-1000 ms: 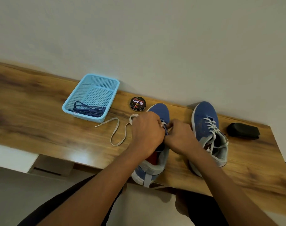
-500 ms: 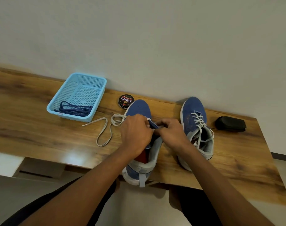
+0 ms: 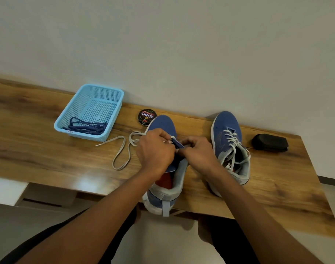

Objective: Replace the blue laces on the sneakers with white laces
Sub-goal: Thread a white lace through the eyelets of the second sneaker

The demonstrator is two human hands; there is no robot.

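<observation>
1. Two blue sneakers sit on the wooden surface [image 3: 38, 149]: the left sneaker [image 3: 162, 187] is under both hands, and the right sneaker [image 3: 226, 134] is already laced white.
2. The left hand [image 3: 155, 151] has its fingers curled, pinching the white lace [image 3: 122, 149]; the right hand [image 3: 199, 153] pinches the sneaker's blue eyelet flap.
3. Blue laces [image 3: 86, 127] lie in the light-blue basket [image 3: 98, 92].
4. A black tin [image 3: 146, 117] reads "Cherry".

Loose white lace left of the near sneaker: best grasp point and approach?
Pinch the white lace just behind its free tip, near the blue basket, coming from above. That end lies flat and straight on the table, apart from the loops; the other end runs under the left hand at the sneaker.
</observation>
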